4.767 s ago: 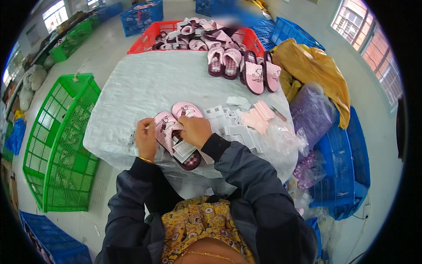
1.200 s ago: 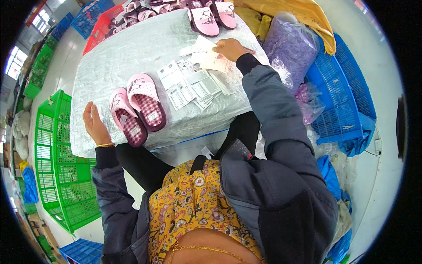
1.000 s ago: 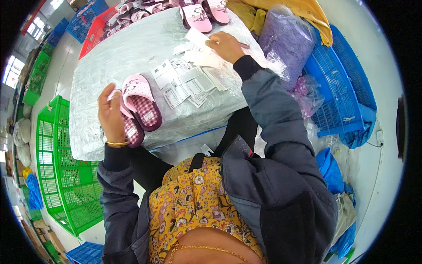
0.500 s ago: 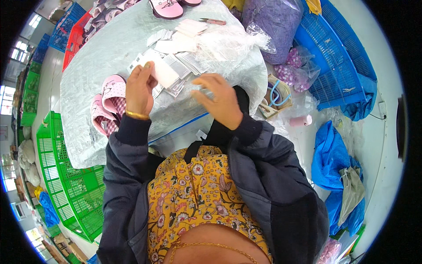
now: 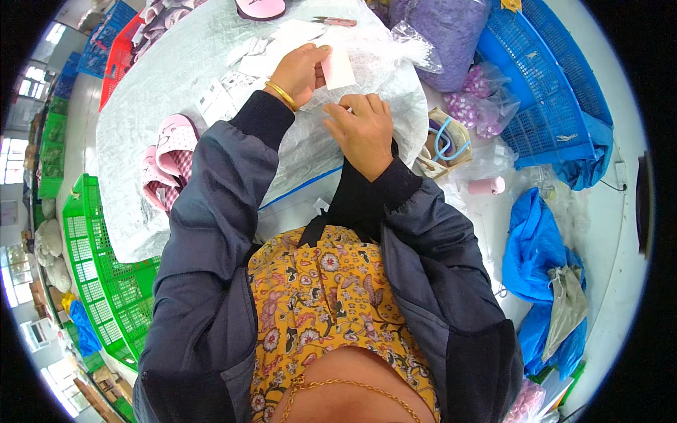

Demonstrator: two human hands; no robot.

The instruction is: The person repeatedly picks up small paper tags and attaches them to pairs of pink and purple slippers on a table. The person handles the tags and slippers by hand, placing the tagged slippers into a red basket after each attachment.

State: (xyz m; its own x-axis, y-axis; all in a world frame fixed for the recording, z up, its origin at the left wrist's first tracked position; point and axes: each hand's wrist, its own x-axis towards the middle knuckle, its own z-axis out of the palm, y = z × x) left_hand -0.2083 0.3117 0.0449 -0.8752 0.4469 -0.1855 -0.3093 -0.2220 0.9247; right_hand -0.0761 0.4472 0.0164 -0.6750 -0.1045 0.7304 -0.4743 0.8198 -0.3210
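Note:
Over the table, my left hand [image 5: 296,74] pinches a blank white card [image 5: 339,69], which sticks out to the right of its fingers. Just below the card is my right hand [image 5: 363,130], its fingers curled and thumb and forefinger close together; what they hold, if anything, is too small to make out. Printed white cards [image 5: 217,101] lie on the table left of my left hand, and more white papers lie beyond it. A pair of pink slippers [image 5: 174,144] with checked lining rests at the table's left side.
Clear plastic film covers the table [image 5: 134,183]. Small pink-handled snips [image 5: 335,21] lie near another pink slipper [image 5: 261,7] at the back. Green crates [image 5: 113,275] stand at left, blue crates [image 5: 536,92] at right, beside a purple bundle [image 5: 441,42] and an open box [image 5: 444,144].
My left hand has moved right and away from me, carrying a card off the pile. My right hand has shifted slightly right and its fingers have curled in.

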